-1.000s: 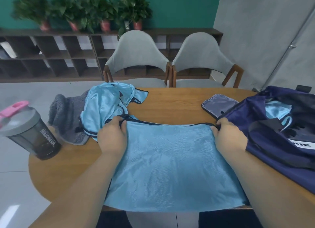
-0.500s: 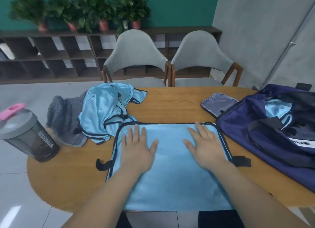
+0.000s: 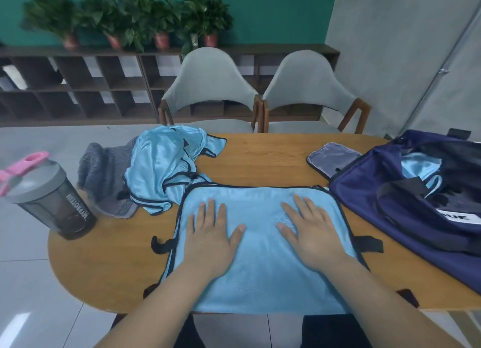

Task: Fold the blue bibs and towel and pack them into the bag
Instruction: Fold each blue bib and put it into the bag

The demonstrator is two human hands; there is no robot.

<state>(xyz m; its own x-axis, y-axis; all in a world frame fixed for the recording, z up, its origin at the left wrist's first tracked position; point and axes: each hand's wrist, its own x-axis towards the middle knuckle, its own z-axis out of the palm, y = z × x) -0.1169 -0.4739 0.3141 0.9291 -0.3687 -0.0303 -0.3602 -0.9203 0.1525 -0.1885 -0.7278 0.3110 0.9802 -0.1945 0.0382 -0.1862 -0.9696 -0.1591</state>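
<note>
Blue bib (image 3: 260, 267), one, laid flat: it lies on the near middle of the wooden table (image 3: 260, 157), with dark piping along its edges and its near edge hanging slightly over the table's rim. Three black strap tabs are visible: one on the left side (image 3: 161, 243), one on the right side (image 3: 369, 243), and one by the near right corner (image 3: 408, 297).

Hands, two. The left hand (image 3: 210, 241) and right hand (image 3: 315, 235) rest palm-down on the bib, side by side and apart. The fingers of both are straight and spread, gripping nothing.

Heap of blue bibs (image 3: 161, 176), one: shiny, crumpled cloth at the far left of the flat bib, touching its far left corner. How many bibs it holds cannot be told.

Towel (image 3: 104, 176), one: grey and bunched, lying left of the heap and partly under it.

Bag (image 3: 406, 204), one: navy, standing open on the right end of the table, just beside the flat bib. Blue fabric (image 3: 419, 165) shows in its opening. A white label on the side is partly cut off by the frame edge.

Mesh panel (image 3: 333, 157), one: grey with a dark border, lying at the bag's left end. Whether it belongs to the bag cannot be told.

Shaker bottle (image 3: 52, 199), one: dark and translucent, with a grey lid and pink cap, standing upright at the table's left edge.

Chairs, two: both grey-backed with wooden arms, one (image 3: 208, 87) next to the other (image 3: 307, 87) on the far side of the table.

Shelf unit (image 3: 78, 87), one: low and dark, against the teal wall.

Potted plants (image 3: 161, 22), in four reddish pots, stand in a row on top of the shelf unit.
</note>
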